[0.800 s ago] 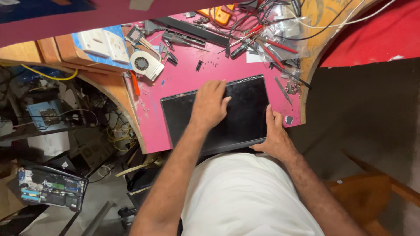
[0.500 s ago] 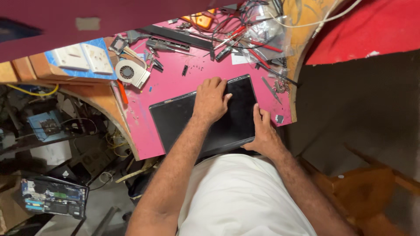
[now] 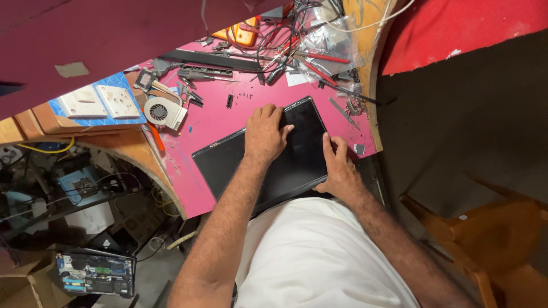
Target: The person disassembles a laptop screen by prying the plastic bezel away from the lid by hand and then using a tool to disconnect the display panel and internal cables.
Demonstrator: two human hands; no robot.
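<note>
One head-worn view looks steeply down from above the person's torso onto the pink table (image 3: 211,122). It sits fairly near, with the table slanted through the upper middle, floor clutter left of it and a wooden chair (image 3: 485,228) right.
</note>
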